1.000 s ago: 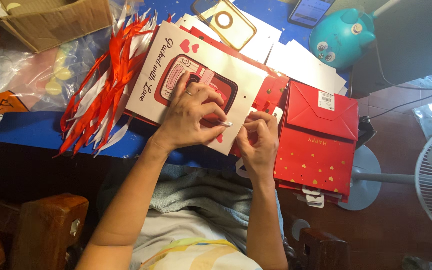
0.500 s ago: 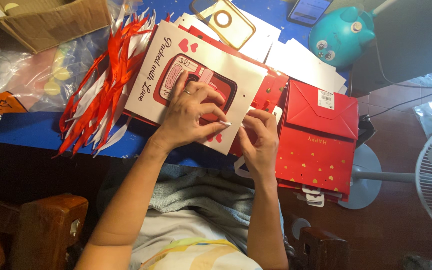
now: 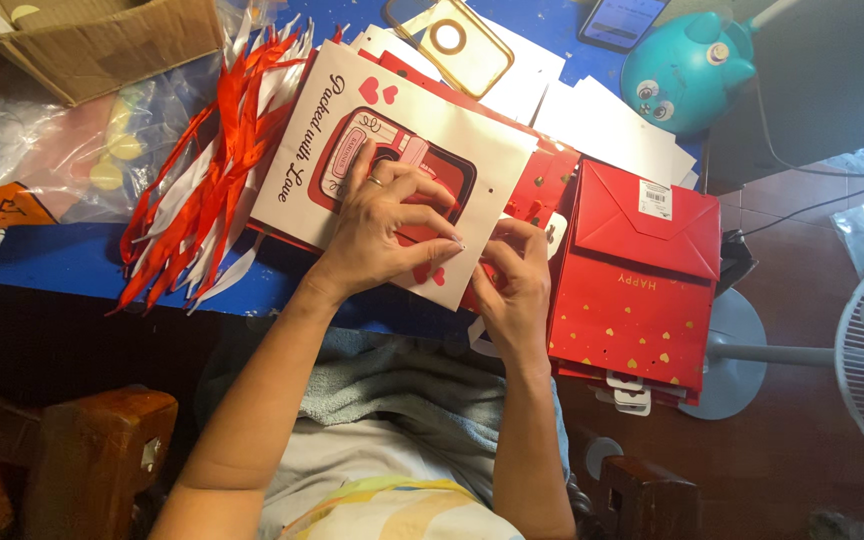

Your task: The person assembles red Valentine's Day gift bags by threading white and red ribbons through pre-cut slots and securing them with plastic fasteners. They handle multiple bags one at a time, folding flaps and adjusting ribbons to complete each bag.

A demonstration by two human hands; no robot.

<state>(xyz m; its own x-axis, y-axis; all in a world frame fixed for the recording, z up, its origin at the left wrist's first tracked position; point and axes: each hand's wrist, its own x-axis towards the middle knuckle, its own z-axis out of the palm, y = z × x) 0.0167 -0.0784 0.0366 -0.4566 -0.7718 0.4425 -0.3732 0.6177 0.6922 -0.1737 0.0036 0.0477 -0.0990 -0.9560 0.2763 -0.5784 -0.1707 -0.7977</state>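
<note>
Head view: your left hand (image 3: 382, 225) presses spread on the white gift bag (image 3: 392, 170); beside it, your right hand (image 3: 512, 285) pinches its edge

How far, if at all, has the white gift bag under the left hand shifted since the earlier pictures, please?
No. The white gift bag keeps its place beside the red ribbons and the red bag stack; the left hand stays pressed flat on it.

White paper bag (image 3: 302, 160) (red heart print) lying flat on table
</note>
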